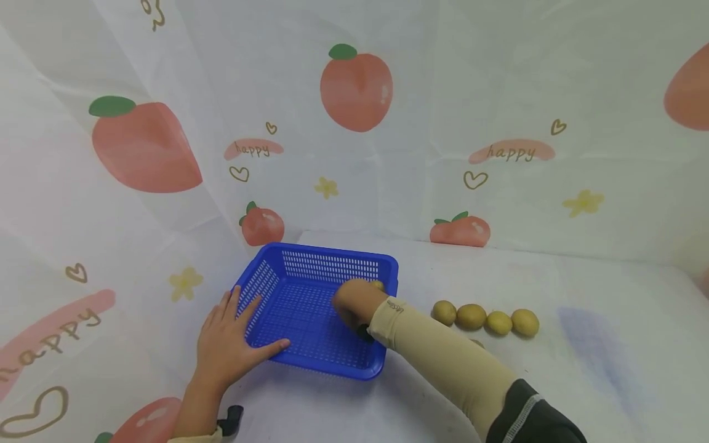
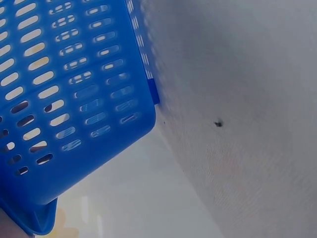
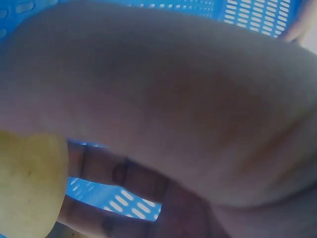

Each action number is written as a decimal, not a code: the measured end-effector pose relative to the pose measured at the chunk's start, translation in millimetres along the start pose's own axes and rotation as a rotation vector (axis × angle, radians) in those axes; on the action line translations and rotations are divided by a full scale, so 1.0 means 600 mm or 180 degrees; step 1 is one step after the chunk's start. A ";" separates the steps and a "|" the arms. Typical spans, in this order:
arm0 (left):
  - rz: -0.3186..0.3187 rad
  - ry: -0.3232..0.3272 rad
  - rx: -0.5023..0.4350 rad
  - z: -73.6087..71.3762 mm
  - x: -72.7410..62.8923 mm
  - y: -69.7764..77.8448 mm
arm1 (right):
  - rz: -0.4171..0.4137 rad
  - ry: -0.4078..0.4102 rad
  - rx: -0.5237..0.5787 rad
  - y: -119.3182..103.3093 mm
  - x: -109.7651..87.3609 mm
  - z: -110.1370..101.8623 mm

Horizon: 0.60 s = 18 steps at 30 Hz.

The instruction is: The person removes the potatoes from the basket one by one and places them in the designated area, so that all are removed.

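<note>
A blue plastic basket (image 1: 316, 307) with slotted sides stands on the white-covered table. My left hand (image 1: 226, 341) rests against its near left corner, fingers spread and straight, the thumb reaching over the near rim. Inside the basket's right part is my right hand (image 1: 357, 301), knuckles up. In the right wrist view its thumb and fingers hold a yellow potato (image 3: 29, 183); the head view hides this grip. Just behind that hand, a bit of potato (image 1: 377, 285) shows by the basket's right wall. The left wrist view shows the basket's outer wall (image 2: 99, 74) close up.
Right of the basket, several potatoes (image 1: 471, 317) lie in a row on the table. Another potato (image 1: 477, 343) is mostly hidden by my right sleeve. A white cloth printed with fruit (image 1: 357, 92) hangs at the back and left.
</note>
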<state>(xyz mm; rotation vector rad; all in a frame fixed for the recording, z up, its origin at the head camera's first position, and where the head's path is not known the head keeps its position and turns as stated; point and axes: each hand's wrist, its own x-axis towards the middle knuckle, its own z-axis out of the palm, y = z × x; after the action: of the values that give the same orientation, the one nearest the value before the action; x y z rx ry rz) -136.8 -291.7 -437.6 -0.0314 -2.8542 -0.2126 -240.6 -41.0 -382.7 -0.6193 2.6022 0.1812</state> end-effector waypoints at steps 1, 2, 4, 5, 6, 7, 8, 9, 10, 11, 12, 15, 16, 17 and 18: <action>0.0003 0.0000 0.0003 0.001 -0.001 0.000 | -0.0044 -0.0032 -0.0044 0.001 -0.001 -0.002; 0.0005 0.0003 0.0006 0.001 -0.002 0.000 | -0.0076 -0.0054 -0.0050 0.002 -0.002 -0.005; 0.0016 0.0004 0.0008 0.002 -0.003 -0.001 | -0.0197 -0.0079 -0.0089 0.006 -0.001 -0.010; 0.0020 0.0004 0.0012 0.003 -0.003 -0.002 | -0.0253 -0.0080 -0.0062 0.008 0.000 -0.013; 0.0021 0.0001 0.0008 0.004 -0.003 -0.002 | -0.0306 -0.0076 -0.0030 0.011 0.001 -0.017; 0.0022 -0.0005 0.0003 0.004 -0.003 -0.002 | -0.0421 -0.0076 -0.0024 0.014 0.003 -0.020; 0.0020 -0.0009 -0.0003 0.004 -0.003 -0.002 | -0.0569 -0.0053 -0.0016 0.016 0.004 -0.024; 0.0022 -0.0012 -0.0006 0.004 -0.003 -0.003 | -0.0726 -0.0027 -0.0024 0.020 0.005 -0.028; 0.0018 -0.0011 -0.0006 0.004 -0.003 -0.003 | -0.0860 -0.0002 0.0031 0.023 0.006 -0.033; 0.0018 -0.0004 -0.0010 0.003 -0.002 -0.003 | -0.1002 0.0032 0.0064 0.026 0.006 -0.037; 0.0019 0.0003 -0.0014 0.003 -0.002 -0.003 | -0.1154 0.0081 0.0086 0.029 0.004 -0.041; 0.0032 0.0009 -0.0010 0.002 -0.002 -0.003 | -0.1457 0.0234 0.0369 0.041 -0.008 -0.051; 0.0034 0.0013 -0.0010 0.000 -0.002 -0.002 | -0.1528 0.0284 0.0514 0.046 -0.014 -0.054; 0.0037 0.0013 -0.0013 0.000 -0.002 -0.002 | -0.1608 0.0351 0.0634 0.051 -0.021 -0.056; 0.0041 0.0014 -0.0014 -0.001 -0.002 -0.001 | -0.1687 0.0424 0.0720 0.057 -0.030 -0.059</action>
<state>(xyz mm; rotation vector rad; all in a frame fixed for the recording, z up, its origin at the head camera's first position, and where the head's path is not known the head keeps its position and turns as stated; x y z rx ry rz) -135.4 -292.6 -437.7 -0.0503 -2.8485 -0.2160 -256.1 -11.5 -342.1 -1.2330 2.4270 -0.3265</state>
